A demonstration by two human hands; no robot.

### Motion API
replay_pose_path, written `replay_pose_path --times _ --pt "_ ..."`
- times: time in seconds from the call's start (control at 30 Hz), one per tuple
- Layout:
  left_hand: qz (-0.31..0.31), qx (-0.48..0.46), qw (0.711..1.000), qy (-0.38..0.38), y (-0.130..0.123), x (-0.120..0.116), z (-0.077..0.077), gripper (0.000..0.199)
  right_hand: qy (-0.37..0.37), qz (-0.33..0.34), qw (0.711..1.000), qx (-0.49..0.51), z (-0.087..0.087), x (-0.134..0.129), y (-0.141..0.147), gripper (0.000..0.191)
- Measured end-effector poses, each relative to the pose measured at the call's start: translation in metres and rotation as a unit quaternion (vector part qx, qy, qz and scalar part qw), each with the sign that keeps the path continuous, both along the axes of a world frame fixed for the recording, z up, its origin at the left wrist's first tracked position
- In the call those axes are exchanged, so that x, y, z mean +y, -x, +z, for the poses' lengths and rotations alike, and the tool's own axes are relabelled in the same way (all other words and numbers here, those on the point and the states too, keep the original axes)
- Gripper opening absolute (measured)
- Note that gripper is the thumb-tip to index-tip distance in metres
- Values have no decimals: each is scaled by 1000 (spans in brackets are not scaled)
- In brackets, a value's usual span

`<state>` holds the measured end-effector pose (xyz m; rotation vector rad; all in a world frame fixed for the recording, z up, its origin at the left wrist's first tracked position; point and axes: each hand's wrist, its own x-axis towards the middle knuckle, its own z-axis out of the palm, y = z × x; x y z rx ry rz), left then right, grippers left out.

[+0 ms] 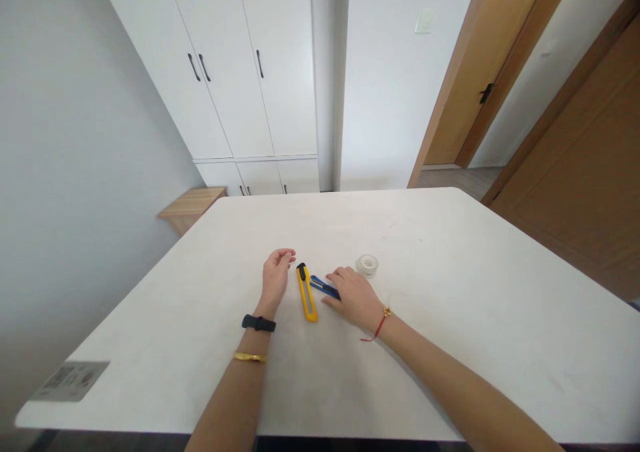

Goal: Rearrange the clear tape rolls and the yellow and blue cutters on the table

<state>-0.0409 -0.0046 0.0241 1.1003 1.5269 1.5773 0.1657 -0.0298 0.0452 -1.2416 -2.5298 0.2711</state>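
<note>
A yellow utility knife with a black slider lies lengthwise on the white table, between my two hands. My left hand is just left of its black end, apart from it. The fingers there are curled in towards the thumb, and I see nothing between them. A slim blue and black tool sits right of the knife, one end close to it. My right hand is closed over the other end, which the fingers and palm hide. Just beyond that hand rests a clear roll of tape.
The white table reaches out on all sides. A printed label is stuck near its left front corner. Behind stand white cabinets, with a wooden ledge at the left and a wooden door at the right.
</note>
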Motion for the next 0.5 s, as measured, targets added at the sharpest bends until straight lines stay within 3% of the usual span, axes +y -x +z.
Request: replay_pose_path --times 0.1,0.2,0.37,0.5 --pt "-8 39 999 5 -3 -3 2 19 -3 -21 998 -59 -6 -3 12 25" --pt "-41 150 988 9 -5 -7 1 14 -9 -22 997 -73 -8 -1 8 18" --pt "-203 389 899 11 0 -16 -2 48 -36 41 996 -66 -12 -4 -15 15" --pt "-245 470 847 25 7 -22 -3 57 -49 115 990 -58 -14 -11 -38 18"
